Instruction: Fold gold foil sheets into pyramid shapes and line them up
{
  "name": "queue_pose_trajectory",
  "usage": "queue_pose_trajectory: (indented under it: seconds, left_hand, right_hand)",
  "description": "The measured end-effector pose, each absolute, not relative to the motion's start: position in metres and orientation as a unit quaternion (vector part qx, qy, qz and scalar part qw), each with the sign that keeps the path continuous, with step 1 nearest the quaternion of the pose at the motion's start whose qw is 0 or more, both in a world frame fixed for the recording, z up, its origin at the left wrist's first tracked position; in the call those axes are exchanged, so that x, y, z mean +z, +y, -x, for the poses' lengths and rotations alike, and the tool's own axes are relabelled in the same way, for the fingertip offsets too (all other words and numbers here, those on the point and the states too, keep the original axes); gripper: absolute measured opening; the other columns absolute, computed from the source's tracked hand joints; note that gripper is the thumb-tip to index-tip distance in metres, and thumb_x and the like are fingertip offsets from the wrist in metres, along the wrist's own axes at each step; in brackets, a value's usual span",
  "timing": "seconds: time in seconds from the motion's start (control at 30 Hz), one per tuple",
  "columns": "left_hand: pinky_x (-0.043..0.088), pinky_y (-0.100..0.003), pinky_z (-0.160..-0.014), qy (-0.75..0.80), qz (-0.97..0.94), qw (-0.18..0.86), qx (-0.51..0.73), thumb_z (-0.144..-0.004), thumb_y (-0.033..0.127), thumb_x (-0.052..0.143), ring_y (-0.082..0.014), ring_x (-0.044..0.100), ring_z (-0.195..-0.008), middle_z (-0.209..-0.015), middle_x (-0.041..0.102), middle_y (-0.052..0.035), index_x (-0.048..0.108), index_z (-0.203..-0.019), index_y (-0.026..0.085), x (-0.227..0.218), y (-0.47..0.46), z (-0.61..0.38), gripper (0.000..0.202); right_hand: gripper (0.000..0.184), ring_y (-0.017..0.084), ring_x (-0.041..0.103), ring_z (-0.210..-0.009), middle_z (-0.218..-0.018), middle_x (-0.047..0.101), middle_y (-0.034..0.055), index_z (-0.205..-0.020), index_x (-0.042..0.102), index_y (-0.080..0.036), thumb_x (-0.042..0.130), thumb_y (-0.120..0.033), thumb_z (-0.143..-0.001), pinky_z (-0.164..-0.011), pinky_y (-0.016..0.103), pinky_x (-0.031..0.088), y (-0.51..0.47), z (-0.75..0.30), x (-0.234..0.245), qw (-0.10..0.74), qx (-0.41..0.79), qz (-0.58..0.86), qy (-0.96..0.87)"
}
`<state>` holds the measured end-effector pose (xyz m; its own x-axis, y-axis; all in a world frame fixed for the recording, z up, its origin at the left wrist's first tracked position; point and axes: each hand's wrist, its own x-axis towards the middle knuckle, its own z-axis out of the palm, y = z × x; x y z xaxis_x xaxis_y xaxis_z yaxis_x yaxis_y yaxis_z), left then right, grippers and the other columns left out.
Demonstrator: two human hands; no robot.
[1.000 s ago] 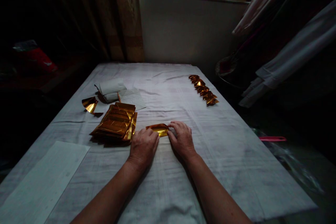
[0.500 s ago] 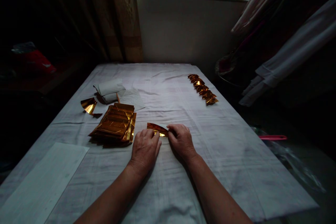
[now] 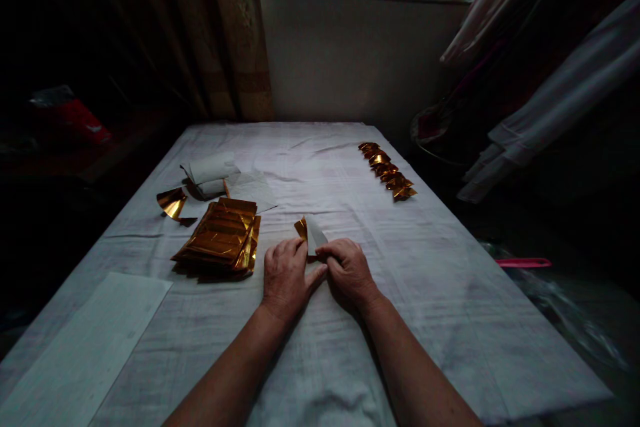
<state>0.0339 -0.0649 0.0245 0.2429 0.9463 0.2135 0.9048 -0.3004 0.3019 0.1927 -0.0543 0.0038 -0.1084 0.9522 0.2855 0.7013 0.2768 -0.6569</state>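
A small sheet of gold foil paper (image 3: 316, 237) with a pale back stands partly folded between my hands, its lower edge hidden by my fingers. My left hand (image 3: 287, 275) is closed, fingers together on the left part of the sheet and thumb reaching right. My right hand (image 3: 347, 269) pinches its right side between thumb and forefinger. Left of my left hand lies a thick stack of gold foil sheets (image 3: 223, 235). Far right on the cloth-covered table (image 3: 415, 280), a row of folded gold foil pieces (image 3: 385, 170) runs along the edge.
Behind the stack are crumpled pale papers (image 3: 213, 170) and a curled foil strip (image 3: 173, 203). A flat white sheet (image 3: 95, 340) lies at the front left. Beyond the right edge are a pink handle (image 3: 524, 262) and clear plastic; clothes (image 3: 545, 113) hang above.
The foil paper has been turned and folded, so its pale back now stands up. My left hand has shifted right, its thumb now close to my right hand.
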Motion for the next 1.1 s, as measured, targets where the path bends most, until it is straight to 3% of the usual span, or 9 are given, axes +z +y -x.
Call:
queue_pose_trajectory:
  seconds: [0.13,0.27,0.47,0.6,0.7,0.83,0.97,1.1]
  left_hand:
    - [0.036,-0.042,-0.098,0.598,-0.771,0.073,0.208,-0.094,0.039,0.056,-0.0246,0.059,-0.111,-0.116,0.07,-0.0058,0.065,-0.101,0.023,0.022,-0.056,-0.035,0.02]
    - [0.036,-0.041,-0.098,0.616,-0.748,0.085,0.232,-0.09,0.028,0.058,-0.0235,0.06,-0.111,-0.11,0.072,-0.0041,0.065,-0.087,0.023,0.023,-0.049,-0.04,0.009]
    - [0.038,-0.041,-0.099,0.598,-0.761,0.127,0.218,-0.083,0.021,0.056,-0.0233,0.063,-0.104,-0.1,0.073,-0.004,0.066,-0.09,0.022,0.03,-0.036,-0.034,0.012]
    - [0.04,-0.036,-0.099,0.445,-0.87,0.146,0.157,-0.079,0.015,0.053,-0.0207,0.063,-0.102,-0.098,0.072,-0.0039,0.066,-0.092,0.022,0.042,-0.023,-0.016,0.02]
    - [0.034,-0.041,-0.107,0.348,-0.925,0.115,0.105,-0.075,0.011,0.052,-0.0223,0.06,-0.11,-0.099,0.071,-0.004,0.065,-0.094,0.022,0.051,-0.016,-0.003,0.025]
    - [0.03,-0.044,-0.111,0.312,-0.94,0.098,0.092,-0.075,0.01,0.053,-0.0233,0.058,-0.114,-0.1,0.072,-0.0036,0.063,-0.091,0.022,0.054,-0.016,0.003,0.022]
    - [0.028,-0.049,-0.111,0.361,-0.915,0.11,0.144,-0.082,0.02,0.06,-0.0243,0.06,-0.112,-0.106,0.073,-0.003,0.064,-0.086,0.022,0.043,-0.029,0.0,0.006]
    - [0.031,-0.05,-0.109,0.432,-0.868,0.12,0.211,-0.084,0.024,0.066,-0.0231,0.062,-0.108,-0.107,0.073,-0.0012,0.067,-0.09,0.024,0.029,-0.047,-0.005,0.005]
  right_hand:
    - [0.03,0.018,0.064,-0.087,-0.084,0.074,0.0,-0.088,0.075,-0.027,0.054,-0.008,-0.078,-0.085,0.033,0.043,-0.055,-0.192,0.004,0.337,0.167,0.574,-0.728]
    - [0.031,0.019,0.065,-0.087,-0.087,0.075,0.0013,-0.09,0.075,-0.025,0.052,-0.007,-0.077,-0.085,0.033,0.046,-0.055,-0.196,0.003,0.362,0.159,0.586,-0.707]
    - [0.029,0.021,0.067,-0.09,-0.093,0.074,0.0065,-0.093,0.072,-0.02,0.048,-0.015,-0.079,-0.086,0.035,0.051,-0.047,-0.213,0.003,0.45,0.12,0.611,-0.641]
    - [0.044,0.023,0.06,-0.114,-0.122,0.068,0.011,-0.121,0.064,-0.018,0.052,-0.018,-0.079,-0.101,0.04,0.046,-0.045,-0.217,0.003,0.438,0.106,0.604,-0.657]
    - [0.06,0.024,0.05,-0.13,-0.14,0.057,0.0107,-0.136,0.054,-0.021,0.055,-0.015,-0.076,-0.108,0.044,0.04,-0.046,-0.218,0.001,0.393,0.108,0.592,-0.695]
    - [0.044,0.025,0.055,-0.124,-0.129,0.065,0.0071,-0.115,0.068,-0.026,0.059,-0.012,-0.075,-0.106,0.047,0.041,-0.044,-0.224,-0.002,0.342,0.134,0.568,-0.737]
    - [0.022,0.025,0.062,-0.112,-0.114,0.072,0.0045,-0.09,0.075,-0.028,0.063,-0.016,-0.077,-0.1,0.046,0.045,-0.042,-0.231,-0.004,0.341,0.141,0.555,-0.746]
    - [0.019,0.025,0.063,-0.111,-0.114,0.072,0.0041,-0.09,0.076,-0.029,0.067,-0.018,-0.078,-0.098,0.047,0.045,-0.043,-0.232,-0.003,0.337,0.132,0.556,-0.748]
